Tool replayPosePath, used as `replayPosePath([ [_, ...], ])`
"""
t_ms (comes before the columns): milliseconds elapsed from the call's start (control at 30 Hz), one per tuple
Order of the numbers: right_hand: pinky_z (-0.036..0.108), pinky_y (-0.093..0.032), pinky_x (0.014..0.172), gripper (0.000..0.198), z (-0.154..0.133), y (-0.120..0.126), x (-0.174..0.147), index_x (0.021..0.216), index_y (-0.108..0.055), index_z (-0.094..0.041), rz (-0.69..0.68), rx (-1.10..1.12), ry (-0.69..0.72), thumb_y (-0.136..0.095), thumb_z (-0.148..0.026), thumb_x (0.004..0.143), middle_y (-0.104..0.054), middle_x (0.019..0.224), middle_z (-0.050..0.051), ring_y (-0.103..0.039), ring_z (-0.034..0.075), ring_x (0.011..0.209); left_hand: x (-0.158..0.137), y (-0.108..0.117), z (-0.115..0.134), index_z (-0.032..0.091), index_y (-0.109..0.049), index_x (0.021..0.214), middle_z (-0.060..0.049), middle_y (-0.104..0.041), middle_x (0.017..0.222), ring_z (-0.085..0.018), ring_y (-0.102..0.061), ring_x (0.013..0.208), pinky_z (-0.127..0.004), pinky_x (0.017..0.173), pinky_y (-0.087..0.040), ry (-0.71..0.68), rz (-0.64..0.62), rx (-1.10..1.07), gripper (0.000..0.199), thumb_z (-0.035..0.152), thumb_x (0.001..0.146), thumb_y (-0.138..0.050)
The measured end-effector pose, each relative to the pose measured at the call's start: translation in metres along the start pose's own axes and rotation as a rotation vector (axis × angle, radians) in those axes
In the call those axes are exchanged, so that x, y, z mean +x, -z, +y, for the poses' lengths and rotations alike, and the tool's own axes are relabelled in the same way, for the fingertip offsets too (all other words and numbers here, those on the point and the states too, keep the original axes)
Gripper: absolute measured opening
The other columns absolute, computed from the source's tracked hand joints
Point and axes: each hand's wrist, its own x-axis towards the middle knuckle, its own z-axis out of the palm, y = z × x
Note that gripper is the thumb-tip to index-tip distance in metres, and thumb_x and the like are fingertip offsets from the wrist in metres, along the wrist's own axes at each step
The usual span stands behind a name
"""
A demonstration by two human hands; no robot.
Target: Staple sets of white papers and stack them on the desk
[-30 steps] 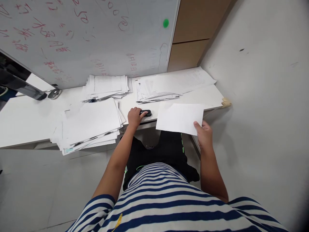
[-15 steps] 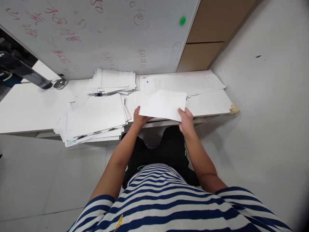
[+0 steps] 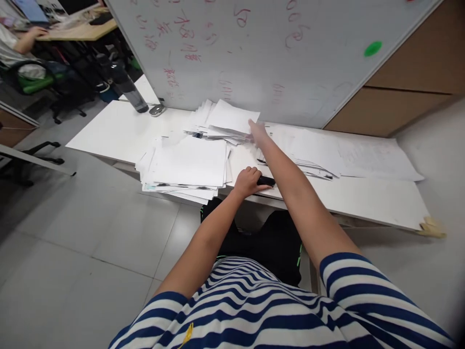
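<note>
White paper, pinched in the grip of our right hand, had moved over the rear stack, now apart from the black stapler our left hand clasped near the worktop's front edge.

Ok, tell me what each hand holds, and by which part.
The right hand holds white paper by its right edge; the left hand grips the black stapler by its left end.
</note>
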Motion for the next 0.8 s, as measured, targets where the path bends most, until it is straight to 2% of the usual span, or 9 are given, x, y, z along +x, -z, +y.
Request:
replayPosePath([
  [33,0.047,-0.056,0.081,0.044,0.005,0.004,0.004,0.126,-0.048,-0.021,0.021,-0.109,0.062,-0.058,-0.044,0.089,-0.059,0.113,0.011,-0.063,0.026,0.102,0.000,0.000,0.000,0.018,-0.063,0.091,-0.011,-0.064,0.090,-0.026,-0.056,0.087,-0.038,0.072,-0.040,-0.001,0.002,-0.003,0.061,0.077,0.082,-0.051],
  [100,0.056,-0.049,0.100,0.056,0.017,0.022,0.004,0.137,-0.042,-0.021,0.092,-0.362,0.207,-0.057,-0.044,0.088,-0.050,0.136,0.017,-0.053,0.033,0.126,-0.001,0.000,0.000,0.018,-0.063,0.090,-0.011,-0.064,0.090,-0.026,-0.056,0.086,-0.038,0.072,-0.040,-0.002,0.008,-0.009,0.062,0.077,0.082,-0.051],
  [200,0.060,-0.037,0.112,0.057,0.037,0.067,-0.012,0.143,-0.039,-0.020,0.179,-0.681,0.315,-0.050,-0.040,0.091,-0.033,0.155,0.019,-0.038,0.035,0.141,-0.001,0.002,0.000,0.018,-0.063,0.089,-0.011,-0.064,0.088,-0.026,-0.056,0.086,-0.037,0.072,-0.040,0.003,0.034,-0.016,0.061,0.078,0.082,-0.051],
  [367,0.060,-0.030,0.117,0.049,0.068,0.155,-0.041,0.141,-0.044,-0.020,0.390,-0.886,0.268,-0.043,-0.034,0.094,-0.029,0.160,0.016,-0.025,0.032,0.149,0.000,0.003,-0.001,0.018,-0.062,0.088,-0.011,-0.063,0.087,-0.026,-0.056,0.086,-0.038,0.074,-0.040,-0.007,0.080,-0.039,0.060,0.077,0.083,-0.050],
  [433,0.064,-0.025,0.117,0.054,0.080,0.184,-0.047,0.143,-0.043,-0.021,0.447,-0.913,0.196,-0.048,-0.039,0.092,-0.028,0.161,0.016,-0.020,0.033,0.151,0.000,0.003,-0.001,0.019,-0.061,0.088,-0.012,-0.063,0.086,-0.026,-0.056,0.085,-0.038,0.073,-0.039,-0.007,0.086,-0.045,0.058,0.076,0.083,-0.051],
  [500,0.068,-0.020,0.117,0.065,0.092,0.205,-0.052,0.147,-0.040,-0.021,0.433,-0.904,0.089,-0.053,-0.048,0.089,-0.029,0.162,0.017,-0.020,0.035,0.152,0.000,0.002,-0.001,0.019,-0.061,0.088,-0.012,-0.062,0.086,-0.026,-0.055,0.085,-0.037,0.072,-0.039,-0.007,0.095,-0.038,0.058,0.076,0.082,-0.053],
  [567,0.067,-0.015,0.119,0.072,0.102,0.215,-0.055,0.148,-0.039,-0.021,0.401,-0.868,0.027,-0.053,-0.057,0.088,-0.030,0.163,0.016,-0.022,0.034,0.152,0.000,0.002,-0.002,0.019,-0.061,0.088,-0.011,-0.062,0.086,-0.026,-0.055,0.084,-0.037,0.071,-0.038,-0.003,0.104,-0.027,0.058,0.076,0.081,-0.054],
  [633,0.063,-0.013,0.122,0.071,0.108,0.218,-0.058,0.148,-0.042,-0.022,0.412,-0.838,0.037,-0.051,-0.060,0.088,-0.031,0.164,0.013,-0.023,0.031,0.152,0.001,0.002,-0.001,0.020,-0.061,0.087,-0.011,-0.062,0.085,-0.026,-0.054,0.083,-0.037,0.070,-0.038,0.005,0.107,-0.024,0.057,0.076,0.081,-0.054],
  [800,0.057,-0.018,0.122,0.057,0.113,0.211,-0.064,0.142,-0.051,-0.020,0.532,-0.810,0.133,-0.047,-0.050,0.093,-0.042,0.158,0.012,-0.033,0.028,0.149,0.002,0.004,0.000,0.020,-0.061,0.086,-0.011,-0.061,0.085,-0.025,-0.054,0.082,-0.036,0.069,-0.037,0.027,0.103,-0.031,0.056,0.076,0.081,-0.056],
])
